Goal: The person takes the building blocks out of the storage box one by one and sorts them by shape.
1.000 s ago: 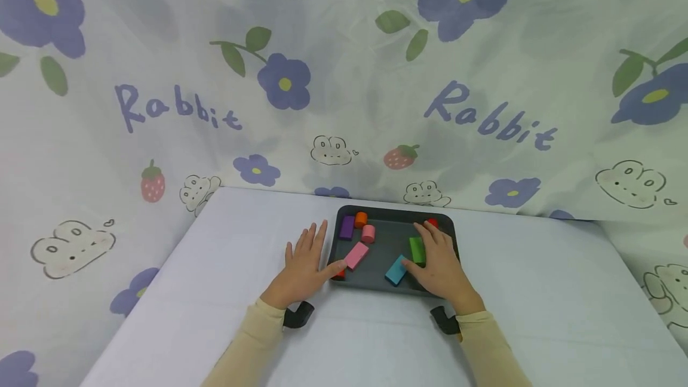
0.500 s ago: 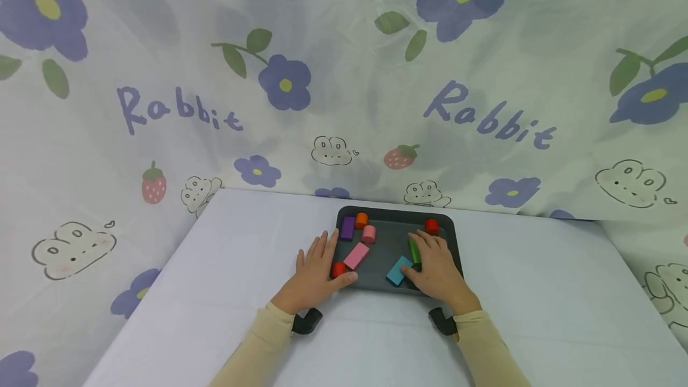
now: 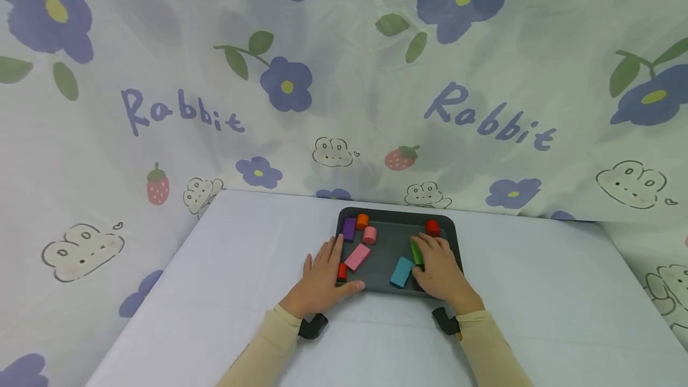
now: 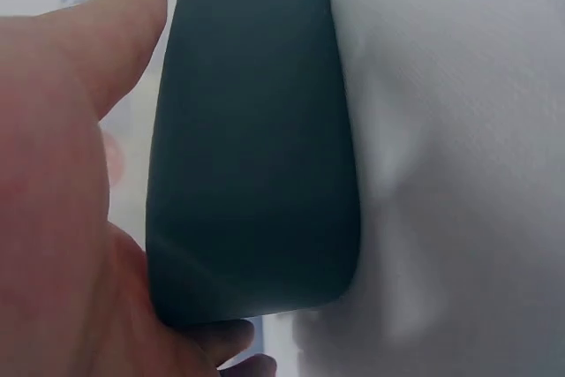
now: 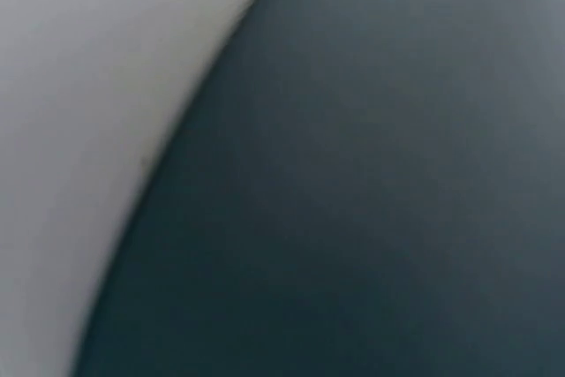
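Head view: left hand (image 3: 321,278) farther right, blue block (image 3: 402,272) straighter than before.

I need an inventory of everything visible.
Backdrop: 1, printed white, background
Table: 1, white, foreground
Tray: 1, grey, on table; inside:
Purple block: 1, purple, back left
Pink block: 1, pink, left
Blue block: 1, blue, front
Green block: 1, green, right
Orange cylinder: 1, orange, back left
Pink cylinder: 1, pink, back left
Red cylinder: 1, red, back right
Red piece: 1, red, front left
Left hand: 1, tray's left
Right hand: 1, tray's right
Sleeves: 2, beige, forearms
Wrist pieces: 2, black, wrists
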The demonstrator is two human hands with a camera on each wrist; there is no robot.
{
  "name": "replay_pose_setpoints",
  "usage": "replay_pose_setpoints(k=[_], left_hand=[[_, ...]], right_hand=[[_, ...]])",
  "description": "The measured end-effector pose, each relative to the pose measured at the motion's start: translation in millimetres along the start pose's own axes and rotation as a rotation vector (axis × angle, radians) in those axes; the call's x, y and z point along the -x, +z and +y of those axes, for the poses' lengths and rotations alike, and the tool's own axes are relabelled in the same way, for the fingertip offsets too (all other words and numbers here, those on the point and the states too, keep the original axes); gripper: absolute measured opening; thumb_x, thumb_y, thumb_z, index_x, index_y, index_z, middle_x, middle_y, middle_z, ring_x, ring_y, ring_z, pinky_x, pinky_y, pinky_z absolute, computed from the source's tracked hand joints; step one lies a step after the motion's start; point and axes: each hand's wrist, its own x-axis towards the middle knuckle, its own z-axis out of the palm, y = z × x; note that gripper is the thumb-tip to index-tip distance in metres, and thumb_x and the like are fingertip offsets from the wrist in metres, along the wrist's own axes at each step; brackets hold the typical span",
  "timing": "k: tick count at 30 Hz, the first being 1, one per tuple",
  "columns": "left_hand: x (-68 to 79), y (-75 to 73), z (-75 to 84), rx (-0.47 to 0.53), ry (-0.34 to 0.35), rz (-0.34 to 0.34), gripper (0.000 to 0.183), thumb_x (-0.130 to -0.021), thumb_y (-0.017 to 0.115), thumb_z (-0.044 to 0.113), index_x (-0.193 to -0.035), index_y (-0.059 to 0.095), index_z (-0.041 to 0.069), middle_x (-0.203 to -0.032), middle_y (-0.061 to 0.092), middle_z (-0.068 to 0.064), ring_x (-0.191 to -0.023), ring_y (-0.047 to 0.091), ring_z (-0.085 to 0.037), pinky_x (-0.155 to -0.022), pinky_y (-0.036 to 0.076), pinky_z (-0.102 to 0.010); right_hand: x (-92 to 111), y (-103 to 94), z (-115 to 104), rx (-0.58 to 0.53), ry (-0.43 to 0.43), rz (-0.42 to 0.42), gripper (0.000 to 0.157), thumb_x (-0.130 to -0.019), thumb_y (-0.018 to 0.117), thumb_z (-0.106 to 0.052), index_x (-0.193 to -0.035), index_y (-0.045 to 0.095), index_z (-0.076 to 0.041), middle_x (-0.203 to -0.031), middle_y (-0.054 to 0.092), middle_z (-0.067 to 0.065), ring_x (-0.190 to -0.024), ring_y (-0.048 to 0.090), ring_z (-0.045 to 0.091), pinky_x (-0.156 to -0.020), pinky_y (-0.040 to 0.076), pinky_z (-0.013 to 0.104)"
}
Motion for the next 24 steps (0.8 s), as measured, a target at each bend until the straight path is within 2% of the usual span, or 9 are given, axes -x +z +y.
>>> replay_pose_setpoints(k=[7,15,24], left_hand=[[-0.8,1.6,-0.2,-0.006,-0.031,-0.002,0.117,-0.088,0.063,0.068,-0.16,0.002,-0.002,-0.167,0.009,-0.018,-0.153,0.011,-0.037,-0.117,0.002,-0.066],[-0.4,2.7,0.0,-0.002,-0.043,0.004,0.117,-0.088,0.064,0.066,-0.159,0.001,-0.003,-0.166,0.011,-0.02,-0.153,0.011,-0.037,-0.117,0.001,-0.066],[-0.8,2.7,0.1,-0.021,-0.036,0.011,0.117,-0.088,0.063,0.067,-0.159,0.001,-0.003,-0.166,0.013,-0.022,-0.152,0.014,-0.037,-0.117,0.006,-0.066]], right_hand=[[0.5,1.6,0.3,0.036,0.002,0.035,0.062,-0.087,0.076,-0.015,-0.14,0.052,0.007,-0.143,0.049,0.03,-0.125,0.043,0.051,-0.103,0.038,0.064],[-0.4,1.1,1.4,0.058,0.038,0.036,0.063,-0.088,0.077,-0.02,-0.139,0.052,0.007,-0.136,0.054,0.029,-0.124,0.045,0.049,-0.102,0.04,0.063],[-1.5,1.6,2.9,0.053,0.03,0.046,0.061,-0.086,0.079,-0.018,-0.136,0.054,0.007,-0.137,0.057,0.026,-0.119,0.051,0.047,-0.099,0.043,0.061]])
